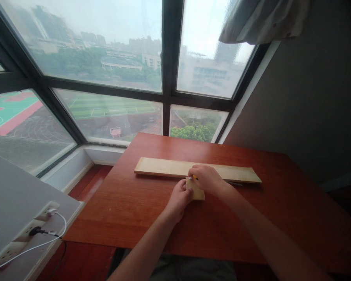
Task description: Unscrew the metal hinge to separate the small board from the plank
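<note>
My left hand [178,200] is closed on the left edge of a small pale wooden piece [198,193], its thumb on the near face. My right hand [207,178] is just above, fingers pinched around a small yellow tool [195,176] with a shiny metal end. That metal end meets the top edge of the wooden piece; most of the tool is hidden by my fingers, so its kind is unclear. Behind both hands a long pale wooden board [163,167] lies flat across the table. A thin greyish object [235,183] rests along the board's near edge, partly covered by my right wrist.
The reddish-brown wooden table [119,210] stands by large windows. At lower left, a low white wall [11,195] carries power sockets [31,230] with a white cable [64,224] and a black plug [35,231]. A curtain [263,23] hangs at upper right.
</note>
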Demonstrator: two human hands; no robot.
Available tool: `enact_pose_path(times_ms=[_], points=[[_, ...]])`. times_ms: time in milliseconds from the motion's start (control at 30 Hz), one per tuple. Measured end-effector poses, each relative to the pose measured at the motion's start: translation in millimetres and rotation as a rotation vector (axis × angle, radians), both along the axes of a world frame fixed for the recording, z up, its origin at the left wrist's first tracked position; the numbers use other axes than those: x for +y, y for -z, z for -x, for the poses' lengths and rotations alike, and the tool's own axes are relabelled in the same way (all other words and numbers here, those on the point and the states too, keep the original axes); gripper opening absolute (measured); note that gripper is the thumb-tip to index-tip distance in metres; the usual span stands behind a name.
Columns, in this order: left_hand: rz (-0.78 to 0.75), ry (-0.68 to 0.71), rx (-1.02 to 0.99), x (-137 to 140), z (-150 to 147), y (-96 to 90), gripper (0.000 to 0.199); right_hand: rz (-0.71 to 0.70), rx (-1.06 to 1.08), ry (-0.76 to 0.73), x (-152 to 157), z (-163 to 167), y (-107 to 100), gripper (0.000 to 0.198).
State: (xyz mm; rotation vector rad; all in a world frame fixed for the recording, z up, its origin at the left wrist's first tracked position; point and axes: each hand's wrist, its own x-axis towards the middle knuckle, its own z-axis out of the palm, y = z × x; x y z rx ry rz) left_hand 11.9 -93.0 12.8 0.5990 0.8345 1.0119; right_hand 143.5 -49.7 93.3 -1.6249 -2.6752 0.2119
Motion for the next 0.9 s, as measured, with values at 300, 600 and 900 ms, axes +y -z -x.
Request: enact_pose_path(times_ms=[300,600,900], points=[[0.006,-0.01,0.008,0.3,-0.8,-1.3,0.04,0.001,0.091,0.0,3.8,4.4,2.6,0.018],[0.009,-0.017,0.006,-0.2,-1.1,-2.8,0.039,-0.016,0.171,0.071,4.3,2.2,1.7,0.02],[0.011,-0.025,0.02,-0.2,-1.9,-3.9,0.041,0.116,0.299,0.183,24.3,4.5,10.9,0.021]])
